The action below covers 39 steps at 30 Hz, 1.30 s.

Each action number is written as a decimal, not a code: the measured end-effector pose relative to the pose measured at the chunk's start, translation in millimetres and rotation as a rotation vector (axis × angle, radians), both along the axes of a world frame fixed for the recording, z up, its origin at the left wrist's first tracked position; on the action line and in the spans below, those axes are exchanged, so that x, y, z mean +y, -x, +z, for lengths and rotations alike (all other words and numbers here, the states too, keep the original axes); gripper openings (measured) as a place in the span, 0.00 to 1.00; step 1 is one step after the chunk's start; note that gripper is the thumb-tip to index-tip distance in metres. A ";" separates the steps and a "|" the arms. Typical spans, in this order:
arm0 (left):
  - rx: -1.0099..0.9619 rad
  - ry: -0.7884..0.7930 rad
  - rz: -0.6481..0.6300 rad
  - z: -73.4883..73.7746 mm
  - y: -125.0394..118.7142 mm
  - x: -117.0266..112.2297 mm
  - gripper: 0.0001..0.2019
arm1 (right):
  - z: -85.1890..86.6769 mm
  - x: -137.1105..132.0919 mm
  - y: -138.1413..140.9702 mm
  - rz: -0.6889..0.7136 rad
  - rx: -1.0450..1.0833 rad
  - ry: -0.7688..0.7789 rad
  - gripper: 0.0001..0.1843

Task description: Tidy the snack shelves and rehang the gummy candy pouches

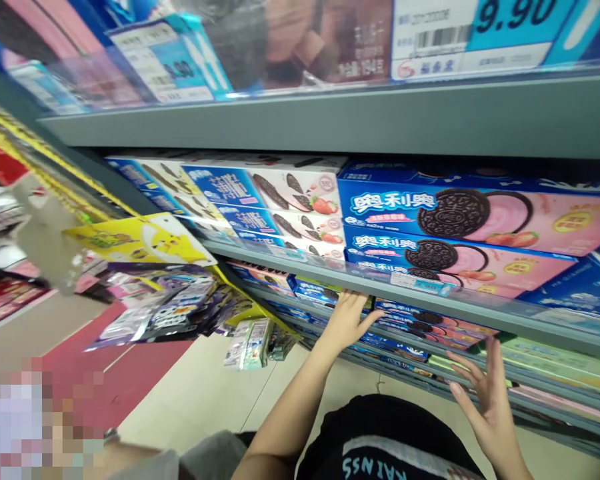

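My left hand [349, 321] reaches in under a grey shelf edge, over the biscuit boxes of a lower shelf. Its thumb stands well apart; the fingers stretch forward, and their tips are partly hidden by the shelf lip. To the right of that thumb lie blue and pink Oreo boxes [420, 323], stacked flat. A blue and yellow-green box [317, 291] is on the other side, close to the fingers. Further right, my right hand [487, 400] is held up before the lower shelves with its fingers spread and nothing in it. Pale green packs [545, 360] are behind it.
Large strawberry Oreo boxes [445, 213] and white-and-blue thin biscuit boxes [280, 193] fill the shelf above my hands. A grey shelf edge [330, 127] crosses overhead. Hanging packets [175, 300] and a yellow card [145, 241] jut out at left. Another person [40, 427] is at lower left.
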<state>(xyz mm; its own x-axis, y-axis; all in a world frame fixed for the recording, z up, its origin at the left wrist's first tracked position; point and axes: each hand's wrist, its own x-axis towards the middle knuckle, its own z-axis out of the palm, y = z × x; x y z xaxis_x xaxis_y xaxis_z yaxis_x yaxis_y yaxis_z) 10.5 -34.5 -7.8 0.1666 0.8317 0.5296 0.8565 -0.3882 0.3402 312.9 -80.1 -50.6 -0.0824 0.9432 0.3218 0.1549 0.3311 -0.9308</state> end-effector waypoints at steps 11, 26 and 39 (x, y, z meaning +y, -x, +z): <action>0.011 -0.074 0.331 -17.0 95.2 -15.3 0.19 | -8.8 -16.3 10.7 -0.196 0.011 -0.077 0.55; 0.119 -0.164 0.360 -23.0 121.9 -17.8 0.16 | -5.3 -38.7 66.8 -0.177 -0.071 -0.036 0.51; 0.084 -0.202 0.341 -27.0 116.1 -17.1 0.14 | -14.1 -57.9 101.3 -0.203 -0.094 -0.023 0.50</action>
<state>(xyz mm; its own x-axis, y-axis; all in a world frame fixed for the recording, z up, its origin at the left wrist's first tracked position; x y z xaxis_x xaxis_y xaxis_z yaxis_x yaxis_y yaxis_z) -105.6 -51.6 -34.8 -0.0512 0.7276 0.6841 0.9693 -0.1287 0.2094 211.6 -138.0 -64.6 0.0774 0.9361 0.3430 0.3059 0.3052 -0.9018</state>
